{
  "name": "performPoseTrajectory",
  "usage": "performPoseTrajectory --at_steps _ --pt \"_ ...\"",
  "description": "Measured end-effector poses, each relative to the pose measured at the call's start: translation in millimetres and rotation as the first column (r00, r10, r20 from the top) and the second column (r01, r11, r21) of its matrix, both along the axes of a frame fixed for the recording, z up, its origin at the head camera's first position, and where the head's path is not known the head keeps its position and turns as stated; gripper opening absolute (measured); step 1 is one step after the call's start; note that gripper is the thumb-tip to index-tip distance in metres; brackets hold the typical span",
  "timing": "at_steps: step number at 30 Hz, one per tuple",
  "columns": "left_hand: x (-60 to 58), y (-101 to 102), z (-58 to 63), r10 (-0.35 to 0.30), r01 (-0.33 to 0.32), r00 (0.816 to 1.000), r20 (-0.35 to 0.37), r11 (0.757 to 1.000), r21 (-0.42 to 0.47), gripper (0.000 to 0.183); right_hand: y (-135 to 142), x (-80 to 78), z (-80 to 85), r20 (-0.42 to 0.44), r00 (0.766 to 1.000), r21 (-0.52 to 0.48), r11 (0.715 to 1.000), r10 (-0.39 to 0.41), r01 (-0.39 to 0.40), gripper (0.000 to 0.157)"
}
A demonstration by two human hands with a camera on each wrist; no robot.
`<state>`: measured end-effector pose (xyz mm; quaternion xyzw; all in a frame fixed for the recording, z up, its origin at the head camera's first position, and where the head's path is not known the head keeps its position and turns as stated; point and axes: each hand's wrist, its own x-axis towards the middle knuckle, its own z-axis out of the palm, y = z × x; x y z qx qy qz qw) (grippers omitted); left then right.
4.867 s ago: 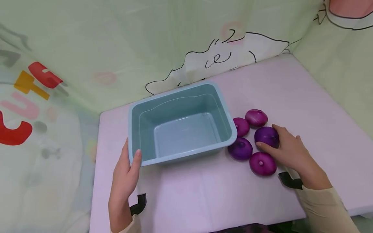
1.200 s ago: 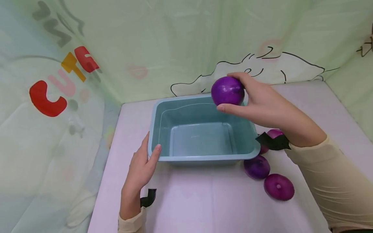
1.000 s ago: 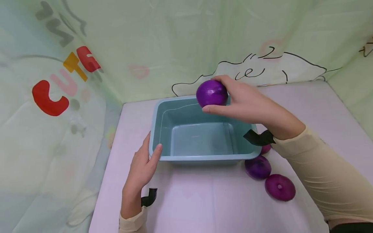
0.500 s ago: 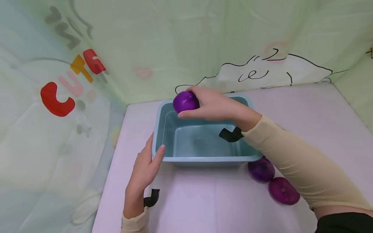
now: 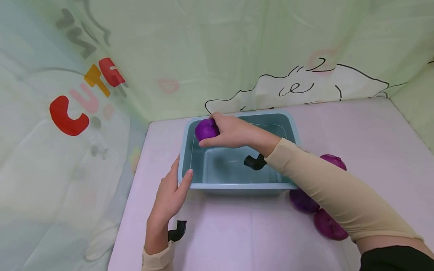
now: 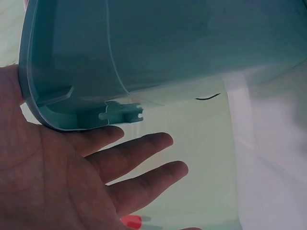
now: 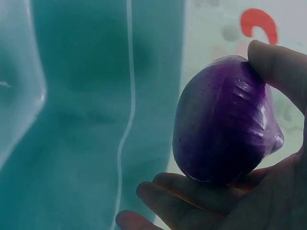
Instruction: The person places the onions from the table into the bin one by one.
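My right hand (image 5: 234,131) grips a shiny purple onion (image 5: 206,129) over the back left part of a blue plastic basin (image 5: 237,186). In the right wrist view the thumb lies on one side of the onion (image 7: 225,122) and the fingers on the other. At the basin's front left corner my left hand (image 5: 170,194) rests against the rim, its thumb at the top edge. The left wrist view shows that hand's fingers (image 6: 132,155) straight and spread along the basin's outside. The visible basin floor is bare.
To the right of the basin, on the pale cloth-covered table (image 5: 220,233), lie a dark purple onion (image 5: 303,201) and magenta ones (image 5: 329,226), (image 5: 333,162) partly hidden by my right sleeve (image 5: 339,192). A printed curtain (image 5: 210,56) hangs behind the table.
My right hand has picked the purple onion up from the group on the table and carried it left, then lowered it over the basin. My left hand has stayed at the basin's corner.
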<state>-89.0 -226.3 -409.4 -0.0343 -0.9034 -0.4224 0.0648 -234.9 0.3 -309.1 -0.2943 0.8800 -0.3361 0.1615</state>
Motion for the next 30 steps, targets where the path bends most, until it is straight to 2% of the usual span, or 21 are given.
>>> performPoseTrajectory --at_steps 12,17,23,30 --pt "1.9 2 2.6 -0.002 0.002 1.0 0.008 1.0 0.015 0.072 -28 -3.5 -22.2 -0.014 1.0 0.183 0.983 -0.003 0.005 0.085" --pt "2.2 2 0.4 -0.004 0.004 1.0 0.001 1.0 0.022 0.071 -35 -5.8 -28.7 -0.012 1.0 0.188 0.982 -0.026 0.028 0.081" --pt "1.8 3 0.1 -0.006 0.006 1.0 -0.008 1.0 0.019 0.071 -35 -10.4 -32.9 0.027 0.998 0.159 0.986 -0.049 0.044 0.067" --pt "1.9 3 0.6 -0.004 0.004 1.0 -0.002 1.0 0.018 0.071 -37 -16.5 -39.7 0.049 0.998 0.14 0.99 -0.035 0.027 0.053"
